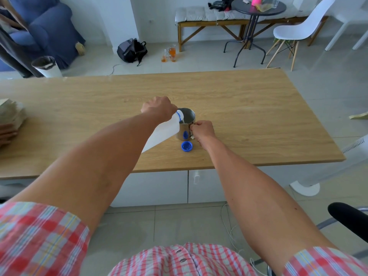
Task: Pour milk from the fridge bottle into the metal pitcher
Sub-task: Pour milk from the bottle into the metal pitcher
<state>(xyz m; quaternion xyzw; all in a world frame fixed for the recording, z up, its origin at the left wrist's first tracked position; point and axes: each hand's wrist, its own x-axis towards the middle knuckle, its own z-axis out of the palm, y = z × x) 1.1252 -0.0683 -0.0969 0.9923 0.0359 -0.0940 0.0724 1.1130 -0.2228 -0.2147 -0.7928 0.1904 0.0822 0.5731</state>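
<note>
Left grip (pixel 159 108) clenched, right grip (pixel 203 130) pinching

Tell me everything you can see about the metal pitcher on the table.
The pitcher is a shiny steel cylinder, upright on the wooden table, open on top. Its polished side mirrors the blue cap lying just in front of it. The right hand grips its handle on the right side. The bottle, tilted by the left hand, has its neck over the rim, with a little milk showing inside.

Our left forearm hides the lower body of the white plastic milk bottle (pixel 166 129); our right hand (pixel 203 131) covers the shiny metal pitcher's (pixel 187 121) handle; the wooden tabletop (pixel 239 108) runs off the left edge.
</note>
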